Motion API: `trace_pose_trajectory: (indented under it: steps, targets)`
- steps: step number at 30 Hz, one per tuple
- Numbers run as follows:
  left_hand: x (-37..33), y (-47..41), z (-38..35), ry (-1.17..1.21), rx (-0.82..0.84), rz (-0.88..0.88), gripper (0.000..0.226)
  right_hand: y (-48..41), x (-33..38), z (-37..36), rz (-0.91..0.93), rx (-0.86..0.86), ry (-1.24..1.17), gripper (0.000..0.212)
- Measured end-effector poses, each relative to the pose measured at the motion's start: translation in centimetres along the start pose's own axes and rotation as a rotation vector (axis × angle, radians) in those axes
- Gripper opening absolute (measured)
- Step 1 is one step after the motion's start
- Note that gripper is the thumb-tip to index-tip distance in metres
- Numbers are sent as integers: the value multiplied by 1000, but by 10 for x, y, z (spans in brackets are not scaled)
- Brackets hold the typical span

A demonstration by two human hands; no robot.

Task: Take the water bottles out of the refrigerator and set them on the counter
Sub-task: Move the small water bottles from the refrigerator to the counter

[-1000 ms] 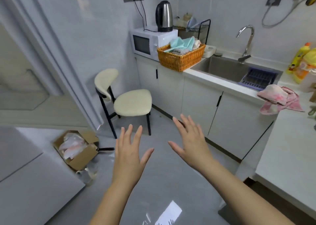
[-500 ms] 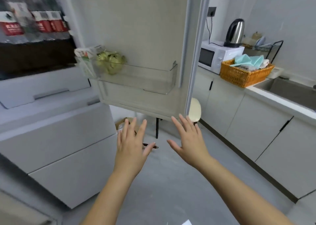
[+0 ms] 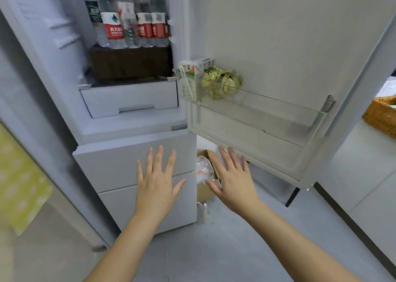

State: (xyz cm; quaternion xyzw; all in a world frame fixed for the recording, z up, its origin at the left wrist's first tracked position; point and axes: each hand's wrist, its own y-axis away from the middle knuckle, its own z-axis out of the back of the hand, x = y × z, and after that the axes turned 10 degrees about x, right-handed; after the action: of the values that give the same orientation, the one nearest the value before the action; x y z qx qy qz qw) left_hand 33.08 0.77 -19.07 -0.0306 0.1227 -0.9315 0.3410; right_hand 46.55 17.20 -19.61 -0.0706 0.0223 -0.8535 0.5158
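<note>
Turned further left since half a second ago, now squarely facing the open fridge [image 3: 120, 166], with the bottles [image 3: 130, 24] brought from the upper left corner of view to top centre. Holding both hands out low, palms down, much as before: left hand [image 3: 157, 181] spread wide before the lower drawer fronts, right hand [image 3: 233, 181] just as wide, beside it and below the open door [image 3: 278, 35]. Gripping nothing with either; touching nothing that can be made out. Looking up at the bottles well above and beyond both hands, upright in a tight cluster on a dark shelf [image 3: 130, 64] inside, red labels facing out, more in line with the left hand than the right. Below them, a white drawer [image 3: 128, 100]. On the door, a clear bin [image 3: 278, 114] holding a carton [image 3: 189, 78] and a green bag [image 3: 222, 82] at its inner end, above the right hand and lower than the bottles. Behind the right hand, a box [image 3: 205, 192] of crumpled plastic on the floor. At far right, part of a basket [image 3: 381, 118]. At far left, a yellow cloth [image 3: 19, 174].
</note>
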Motion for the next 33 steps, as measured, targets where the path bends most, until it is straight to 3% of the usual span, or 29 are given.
trace_pose_trajectory:
  steps: [14, 24, 33]
  targets:
    - [113, -79, -5, -93, -34, 352, 78, -186, 72, -13, 363, 55, -16, 70]
    - [184, -158, 16, -43, -90, 409, 77, -283, 122, -2, 358, 4, -65, 70]
    - [268, -289, 30, 1, -120, 304, 74, -415, 162, 29, 193, -95, -77, 67]
